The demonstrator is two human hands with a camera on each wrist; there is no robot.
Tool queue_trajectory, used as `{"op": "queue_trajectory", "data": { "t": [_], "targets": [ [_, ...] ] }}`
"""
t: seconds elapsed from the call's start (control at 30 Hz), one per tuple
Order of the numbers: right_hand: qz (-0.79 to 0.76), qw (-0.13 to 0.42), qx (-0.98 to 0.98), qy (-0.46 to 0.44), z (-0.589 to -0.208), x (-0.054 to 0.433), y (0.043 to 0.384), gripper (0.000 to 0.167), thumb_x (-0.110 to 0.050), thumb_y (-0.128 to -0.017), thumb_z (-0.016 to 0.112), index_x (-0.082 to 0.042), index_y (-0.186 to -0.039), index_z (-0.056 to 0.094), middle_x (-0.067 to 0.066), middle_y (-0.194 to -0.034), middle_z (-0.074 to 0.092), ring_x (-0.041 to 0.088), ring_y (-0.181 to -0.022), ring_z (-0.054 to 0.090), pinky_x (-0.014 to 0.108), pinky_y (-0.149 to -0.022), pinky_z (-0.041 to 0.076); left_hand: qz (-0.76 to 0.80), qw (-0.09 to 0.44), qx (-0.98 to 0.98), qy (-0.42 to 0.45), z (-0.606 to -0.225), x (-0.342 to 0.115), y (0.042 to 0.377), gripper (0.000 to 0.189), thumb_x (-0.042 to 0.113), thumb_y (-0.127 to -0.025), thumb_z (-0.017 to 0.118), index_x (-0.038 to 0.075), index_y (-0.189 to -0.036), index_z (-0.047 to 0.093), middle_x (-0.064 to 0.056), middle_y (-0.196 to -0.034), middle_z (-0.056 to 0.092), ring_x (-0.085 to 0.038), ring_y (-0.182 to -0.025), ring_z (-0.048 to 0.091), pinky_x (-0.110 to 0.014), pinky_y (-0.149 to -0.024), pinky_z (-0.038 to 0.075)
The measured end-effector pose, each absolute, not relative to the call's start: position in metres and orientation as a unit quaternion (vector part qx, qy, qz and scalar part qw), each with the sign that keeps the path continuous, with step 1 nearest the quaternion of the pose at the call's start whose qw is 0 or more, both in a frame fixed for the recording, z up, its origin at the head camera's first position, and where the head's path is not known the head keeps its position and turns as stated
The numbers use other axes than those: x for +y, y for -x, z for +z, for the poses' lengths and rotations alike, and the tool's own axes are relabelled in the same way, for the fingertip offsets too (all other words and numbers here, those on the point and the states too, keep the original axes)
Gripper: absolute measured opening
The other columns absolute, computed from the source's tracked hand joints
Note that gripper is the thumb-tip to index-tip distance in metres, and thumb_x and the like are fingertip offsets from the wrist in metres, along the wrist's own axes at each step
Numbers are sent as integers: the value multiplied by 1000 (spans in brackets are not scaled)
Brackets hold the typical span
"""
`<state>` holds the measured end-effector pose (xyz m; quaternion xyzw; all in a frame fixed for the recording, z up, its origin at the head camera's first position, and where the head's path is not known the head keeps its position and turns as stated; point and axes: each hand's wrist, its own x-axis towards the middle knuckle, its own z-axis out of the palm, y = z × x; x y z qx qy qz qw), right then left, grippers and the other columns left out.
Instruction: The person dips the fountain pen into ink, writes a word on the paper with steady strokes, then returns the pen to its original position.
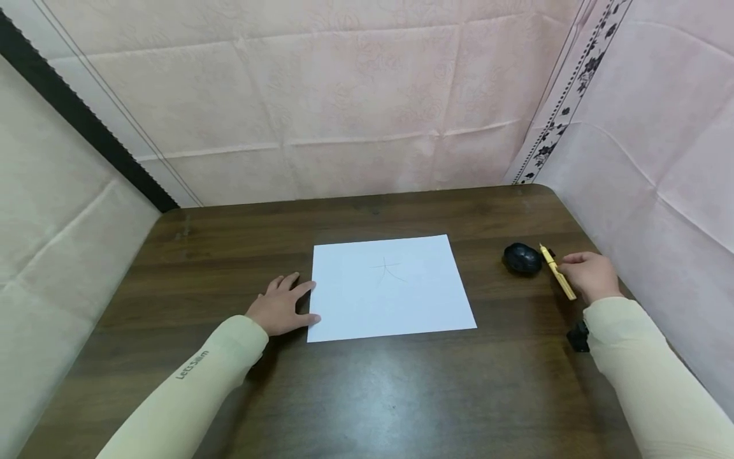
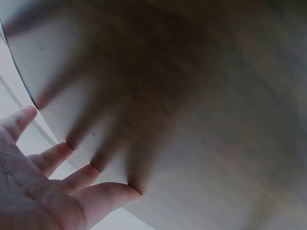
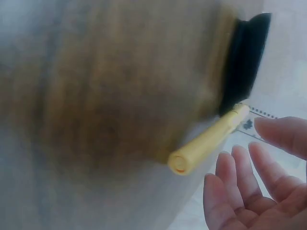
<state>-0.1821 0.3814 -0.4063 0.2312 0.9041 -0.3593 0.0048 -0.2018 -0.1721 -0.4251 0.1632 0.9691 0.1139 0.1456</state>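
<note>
A white sheet of paper [image 1: 390,306] lies on the brown wooden table, with a few thin pencil-like strokes forming a character near its upper middle. My left hand [image 1: 280,306] rests with spread fingers at the sheet's left edge, thumb and forefinger touching the paper. In the left wrist view, the left hand's fingertips [image 2: 129,189] press on the tabletop. Far to the right, a yellow pen [image 1: 557,273] lies beside a black rounded object [image 1: 522,259]. My right hand [image 1: 590,275] is just right of the pen. The right wrist view shows its fingers [image 3: 223,175] apart from the pen [image 3: 206,143], holding nothing.
The wooden table [image 1: 378,395] ends at a pale patterned cloth [image 1: 355,115] behind and cloth walls on both sides. A dark strip [image 1: 86,115] runs down the left cloth corner. A small black device [image 1: 578,336] sits at the right wrist.
</note>
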Motion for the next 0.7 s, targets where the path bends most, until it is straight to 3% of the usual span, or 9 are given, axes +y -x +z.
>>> {"op": "queue_trajectory", "data": {
  "t": [0.3, 0.7],
  "targets": [
    [-360, -20, 915, -183, -385, 364, 189, 47, -22, -94, 53, 12, -127, 52, 34, -128, 49, 45, -112, 47, 46, -82, 43, 122, 143, 970, -154, -425, -177, 200, 78, 56, -86, 62, 18, -150, 37, -21, -157, 18, -50, -139, 20, -75, -98, 26],
    [-357, -40, 925, -126, -370, 345, 188, 58, -40, -101, 41, 8, -132, 49, 30, -127, 52, 44, -111, 50, 50, -84, 45, 161, 92, 973, -134, -420, -179, 201, 79, 60, -91, 52, 16, -153, 30, -20, -157, 18, -47, -142, 16, -72, -103, 21]
  ]
}}
